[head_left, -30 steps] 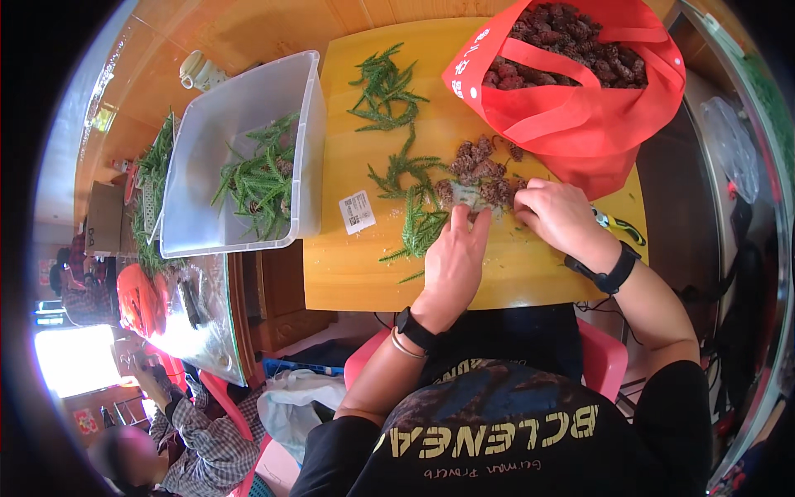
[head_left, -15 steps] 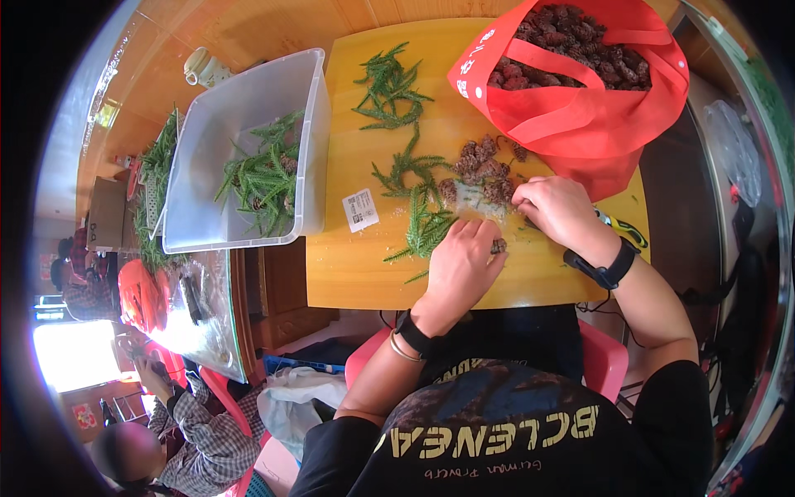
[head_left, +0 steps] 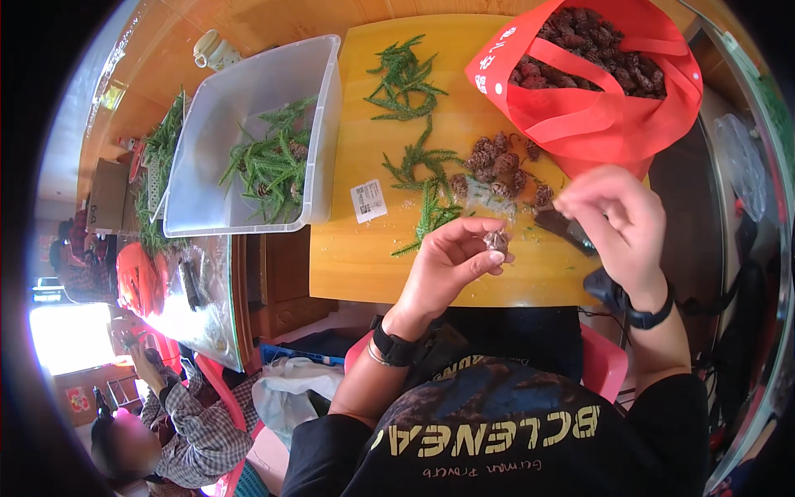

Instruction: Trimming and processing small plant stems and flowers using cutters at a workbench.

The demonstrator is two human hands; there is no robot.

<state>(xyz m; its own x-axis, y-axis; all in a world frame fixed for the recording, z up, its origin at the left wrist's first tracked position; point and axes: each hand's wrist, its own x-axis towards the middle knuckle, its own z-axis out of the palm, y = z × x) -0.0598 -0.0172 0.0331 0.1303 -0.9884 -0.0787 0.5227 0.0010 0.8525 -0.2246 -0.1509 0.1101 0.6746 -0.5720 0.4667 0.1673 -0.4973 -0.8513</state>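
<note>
My left hand (head_left: 451, 267) is closed, with a small brown pine cone (head_left: 497, 241) pinched between thumb and fingers above the near part of the yellow table (head_left: 348, 273). To its right, my right hand (head_left: 623, 232) is raised and smeared by motion; whether its fingers hold anything is unclear. Partly hidden beneath it is a dark tool (head_left: 570, 232), too blurred to name. A cluster of pine cones (head_left: 503, 161) lies past my hands. Green artificial pine sprigs (head_left: 432, 217) rest just beyond my left hand, and more sprigs (head_left: 404, 79) lie toward the far edge.
A red cloth bag (head_left: 580, 124) full of pine cones stands at the far right. On the left is a clear plastic bin (head_left: 325, 137) holding sprigs and cones. A white label (head_left: 368, 201) lies on the table. Another person in a checked shirt (head_left: 203, 431) sits at lower left.
My left hand has turned and lifted, bringing the pine cone into sight. My right hand has moved right and nearer, away from the cone cluster. The yellow-and-black tool's handle is no longer visible.
</note>
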